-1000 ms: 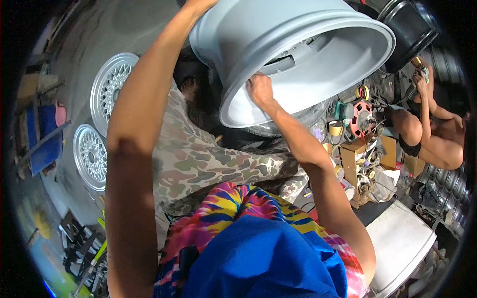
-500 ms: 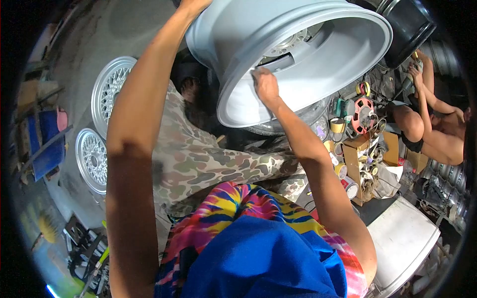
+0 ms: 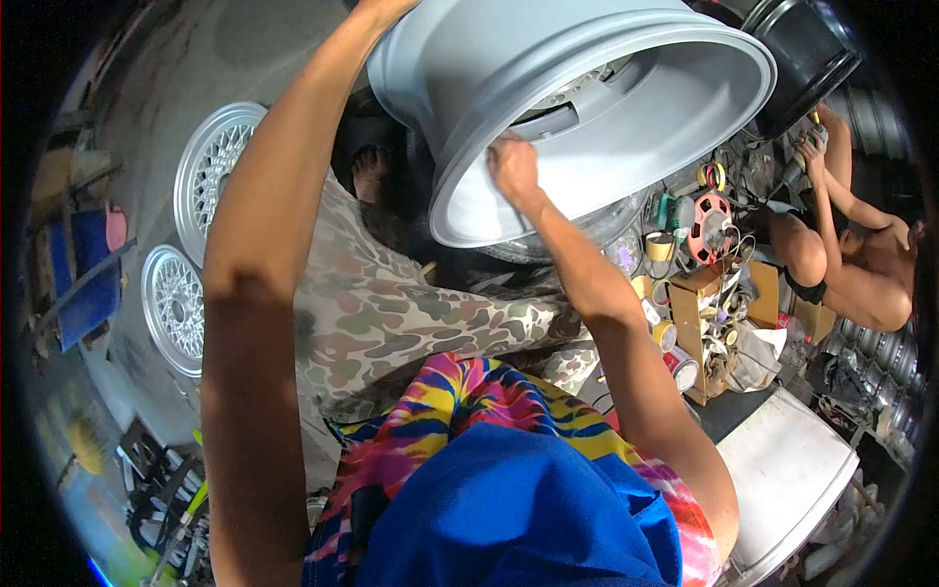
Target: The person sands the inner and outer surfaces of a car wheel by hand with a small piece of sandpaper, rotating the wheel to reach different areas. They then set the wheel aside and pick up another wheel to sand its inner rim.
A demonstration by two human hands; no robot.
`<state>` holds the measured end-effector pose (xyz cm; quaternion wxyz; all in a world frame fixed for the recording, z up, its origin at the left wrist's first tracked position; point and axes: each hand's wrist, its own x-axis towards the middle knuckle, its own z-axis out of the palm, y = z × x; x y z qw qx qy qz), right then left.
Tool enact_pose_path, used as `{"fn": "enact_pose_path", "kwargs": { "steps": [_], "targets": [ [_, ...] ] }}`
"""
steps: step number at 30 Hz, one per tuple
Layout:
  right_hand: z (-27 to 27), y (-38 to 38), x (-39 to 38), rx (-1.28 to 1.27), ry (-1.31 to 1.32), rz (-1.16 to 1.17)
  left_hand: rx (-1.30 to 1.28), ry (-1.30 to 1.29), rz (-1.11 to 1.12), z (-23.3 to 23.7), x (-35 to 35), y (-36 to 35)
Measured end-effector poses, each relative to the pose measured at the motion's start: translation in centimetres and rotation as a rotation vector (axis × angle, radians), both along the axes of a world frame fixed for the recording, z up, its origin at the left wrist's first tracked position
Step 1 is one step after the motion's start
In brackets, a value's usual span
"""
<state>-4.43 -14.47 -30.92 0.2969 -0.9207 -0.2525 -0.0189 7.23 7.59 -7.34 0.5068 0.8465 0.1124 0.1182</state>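
A big grey wheel rim (image 3: 587, 54) lies tilted in front of me, its open barrel facing my body. Inside the barrel, my right hand (image 3: 514, 168) is closed, knuckles up, against the inner wall at the near left. Whatever its fingers pinch is hidden, and the hand is slightly blurred. My left arm reaches up along the rim's left side. Only a sliver of my left hand (image 3: 384, 8) shows at the top edge, beside the rim's outer wall; its fingers are out of sight.
Two silver mesh wheel faces (image 3: 176, 311) rest on the floor at left. On the right are a black rim (image 3: 804, 64), a red reel (image 3: 711, 227), a cardboard box (image 3: 690, 338) of cans and tape, and a white panel (image 3: 782, 479). Another person (image 3: 846, 235) squats at far right, holding a tool.
My right hand has slid slightly left and down along the inner wall of the rim. The left arm has barely moved; the view has shifted a little.
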Motion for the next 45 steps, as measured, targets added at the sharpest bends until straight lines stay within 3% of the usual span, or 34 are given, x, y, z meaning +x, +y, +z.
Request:
{"fn": "enact_pose_path", "kwargs": {
  "steps": [2,5,6,7,9,10,12,14,16,19,22,23,24,25,26,29,32,36,39,41,43,44,45],
  "targets": [
    [5.0,2.6,-2.1,0.087,0.192,0.018,0.014,-0.008,0.001,-0.1,0.0,0.1],
    [4.7,1.2,-2.5,0.186,0.115,0.101,-0.011,-0.013,-0.002,-0.9,0.5,0.4],
    [1.5,-0.3,-1.9,0.186,0.0,0.123,-0.025,-0.028,-0.021,-1.1,0.6,0.4],
    [-2.1,-2.8,-0.9,0.075,-0.147,0.104,-0.039,-0.044,-0.037,-1.1,0.8,0.5],
    [-1.6,-6.2,0.9,-0.237,-0.165,0.087,-0.019,-0.034,-0.036,-1.1,0.6,0.7],
    [-1.9,-5.8,0.9,-0.242,-0.163,0.083,-0.001,-0.024,-0.036,-1.2,0.6,0.6],
    [-2.6,-3.1,0.4,-0.186,0.103,0.024,-0.016,-0.04,-0.034,-0.9,0.2,0.1],
    [2.7,2.2,-2.8,0.348,0.035,0.007,-0.017,-0.06,-0.027,-0.5,0.2,0.6],
    [9.8,5.3,-3.9,0.559,0.258,-0.056,-0.025,-0.033,-0.014,-1.0,0.4,1.0],
    [11.0,5.6,-4.6,0.735,0.246,-0.069,-0.13,0.038,-0.012,-0.4,0.3,0.8],
    [3.9,-0.3,-4.9,0.375,0.122,0.08,-0.075,0.115,-0.029,0.0,0.3,1.3],
    [-1.7,-4.2,-2.7,0.109,-0.172,0.147,-0.074,0.11,-0.024,0.0,0.2,1.2],
    [-3.7,-8.2,0.1,-0.174,-0.187,0.188,-0.142,0.034,-0.048,0.0,0.0,0.8],
    [-3.3,-11.6,3.5,-0.44,-0.199,0.236,-0.211,-0.036,-0.076,-0.1,-0.1,0.6],
    [-2.5,-14.6,7.2,-0.674,-0.314,0.313,-0.199,0.08,-0.058,0.1,0.0,0.8],
    [6.2,-17.3,14.7,-1.032,-0.313,0.389,-0.172,0.099,-0.007,0.3,-0.1,0.5],
    [7.9,-15.6,16.3,-1.25,-0.24,0.383,-0.208,0.087,-0.012,-0.3,0.3,1.1],
    [-0.6,-13.0,10.7,-0.869,-0.143,0.193,-0.204,0.045,-0.007,-0.1,-0.1,0.7],
    [-2.4,-10.3,7.5,-0.602,-0.107,0.159,-0.203,0.02,0.004,0.1,-0.3,0.5],
    [-1.5,-12.6,8.8,-0.631,-0.23,0.297,-0.114,0.019,-0.005,-0.1,-0.1,0.8],
    [-0.4,-15.1,12.1,-0.708,-0.167,0.273,-0.131,0.021,-0.026,-0.9,0.6,1.2],
    [2.3,-14.8,14.2,-0.997,0.144,0.188,-0.143,0.017,-0.051,-1.2,0.7,1.3],
    [1.5,-17.4,15.7,-0.822,-0.37,0.324,-0.149,0.019,-0.048,-1.5,0.7,1.3]
  ]
}}
